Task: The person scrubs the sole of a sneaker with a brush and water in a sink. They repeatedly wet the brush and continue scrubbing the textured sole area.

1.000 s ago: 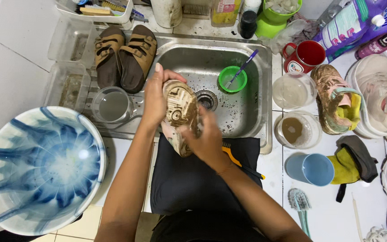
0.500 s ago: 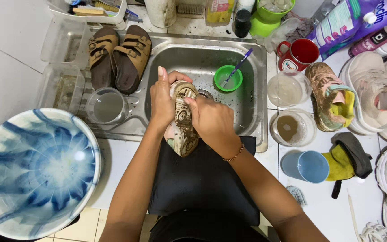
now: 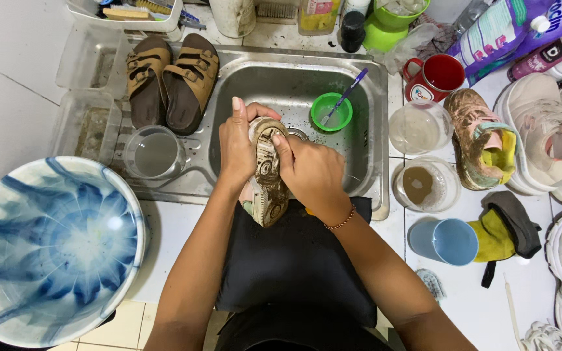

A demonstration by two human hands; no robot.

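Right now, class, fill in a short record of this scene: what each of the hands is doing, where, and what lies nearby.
left hand: grips the dirty shoe, sole up
right hand: pressed on the sole, any tool hidden
place: over the steel sink
in sink: green cup with a brush
left of sink: brown sandals
right: red mug

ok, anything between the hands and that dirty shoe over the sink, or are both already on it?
Nothing visible stands between. The left hand grips the dirty shoe from its left side, sole up, over the front edge of the sink. The right hand presses on the sole from the right. The green cup sits clear behind.
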